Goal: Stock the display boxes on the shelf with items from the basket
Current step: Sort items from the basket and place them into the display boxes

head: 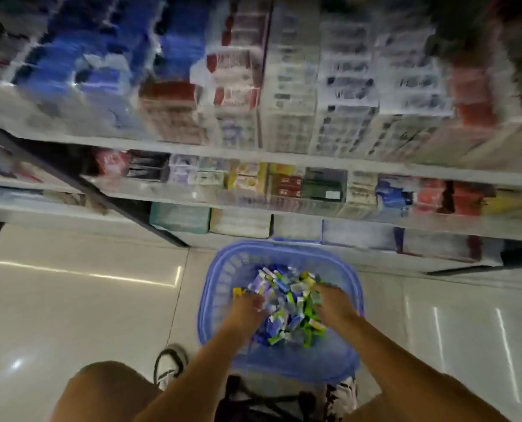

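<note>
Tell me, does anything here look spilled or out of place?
Nothing stands out. The small packets lie in a jumbled heap, but all inside the blue basket, with the left hand and right hand in it. The shelves are too blurred to judge.

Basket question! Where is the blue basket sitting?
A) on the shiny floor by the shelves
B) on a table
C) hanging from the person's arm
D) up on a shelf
A: the blue basket stands on the tiled floor right in front of the shelves, full of small colourful packets.
</note>
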{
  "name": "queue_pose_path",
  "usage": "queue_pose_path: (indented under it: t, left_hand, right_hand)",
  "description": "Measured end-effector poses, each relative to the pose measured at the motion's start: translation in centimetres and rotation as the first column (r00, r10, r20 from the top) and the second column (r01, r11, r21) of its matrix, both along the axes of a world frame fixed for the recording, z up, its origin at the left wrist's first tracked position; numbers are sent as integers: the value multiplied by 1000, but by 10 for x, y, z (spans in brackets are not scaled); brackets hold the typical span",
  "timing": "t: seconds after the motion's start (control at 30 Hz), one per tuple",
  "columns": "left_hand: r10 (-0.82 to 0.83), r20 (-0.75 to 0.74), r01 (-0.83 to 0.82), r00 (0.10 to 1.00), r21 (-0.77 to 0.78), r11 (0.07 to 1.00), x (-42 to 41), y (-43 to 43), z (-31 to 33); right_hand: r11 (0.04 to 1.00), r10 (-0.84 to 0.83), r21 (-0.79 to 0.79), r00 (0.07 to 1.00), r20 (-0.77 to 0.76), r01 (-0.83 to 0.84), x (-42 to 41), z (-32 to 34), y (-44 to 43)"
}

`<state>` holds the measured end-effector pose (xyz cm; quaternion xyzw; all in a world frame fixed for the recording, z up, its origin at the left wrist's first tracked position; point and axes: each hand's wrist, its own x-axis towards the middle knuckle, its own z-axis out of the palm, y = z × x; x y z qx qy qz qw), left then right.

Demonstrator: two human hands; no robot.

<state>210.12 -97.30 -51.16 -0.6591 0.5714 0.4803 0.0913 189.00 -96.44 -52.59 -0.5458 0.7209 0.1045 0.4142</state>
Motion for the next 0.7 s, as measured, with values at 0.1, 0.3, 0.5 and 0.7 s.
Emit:
queue_pose_path:
  t: [0.1,0.3,0.5,0.7]
  left_hand:
    - [19,-68,-17,997,33,999,-8,-8,-79]
    - [-409,32,410,912,-119,904,-41,-15,-216]
    - [-504,208,541,838,-202,816,-57,-11,-272]
    - [-501,297,579,813,-322,749,-48,-2,-278]
  right_hand:
    - [994,97,-53,995,-35,-99,4,-75,-14]
    - [892,431,-74,888,-161,-446,3,-204,-45]
    - [853,412,-189,850,-329,-487,12,-258,-41]
    - [946,219,-177,936,-275,-273,6,-259,-27]
